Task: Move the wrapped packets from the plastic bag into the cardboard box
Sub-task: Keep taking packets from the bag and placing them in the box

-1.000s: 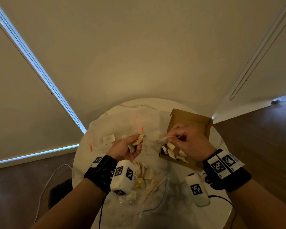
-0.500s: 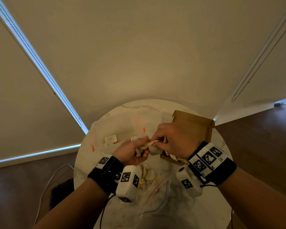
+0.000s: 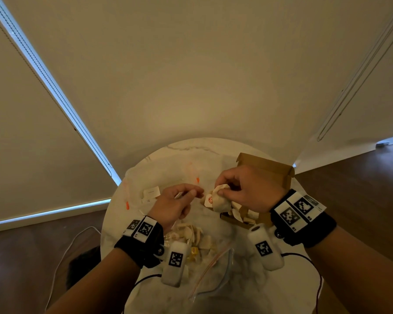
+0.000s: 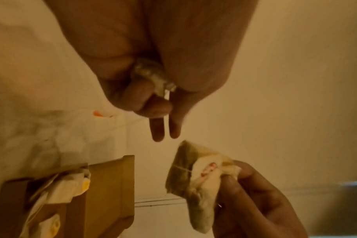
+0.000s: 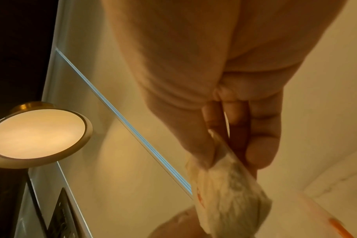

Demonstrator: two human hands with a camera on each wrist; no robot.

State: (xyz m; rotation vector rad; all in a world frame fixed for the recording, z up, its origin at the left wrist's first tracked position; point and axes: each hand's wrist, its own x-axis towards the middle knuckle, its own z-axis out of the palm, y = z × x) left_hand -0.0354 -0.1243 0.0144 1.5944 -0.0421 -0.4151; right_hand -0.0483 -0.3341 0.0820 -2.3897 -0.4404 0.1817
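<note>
My right hand [image 3: 227, 192] pinches a pale wrapped packet [image 3: 214, 201] with a red mark, holding it in the air just left of the brown cardboard box [image 3: 267, 167]. The right wrist view shows that packet [image 5: 226, 196] hanging from thumb and fingers. Several packets [image 3: 243, 215] lie in the box's near end. My left hand [image 3: 192, 193] hovers beside the right hand; its curled fingers hold a small whitish packet [image 4: 151, 75], while thumb and forefinger point out. Under my left wrist the clear plastic bag [image 3: 213, 268] holds several more packets [image 3: 192, 234].
Everything rests on a round white marble table [image 3: 186, 150] close to a wall. A second clear bag [image 3: 168, 177] with orange marks and a small white label [image 3: 151, 192] lies at the back left. Cables hang off the table's near edge. A lit lamp [image 5: 37, 133] stands nearby.
My right hand left the box, met my left hand, took a packet from it, and has now drawn slightly right toward the box. The left hand stayed in about the same place.
</note>
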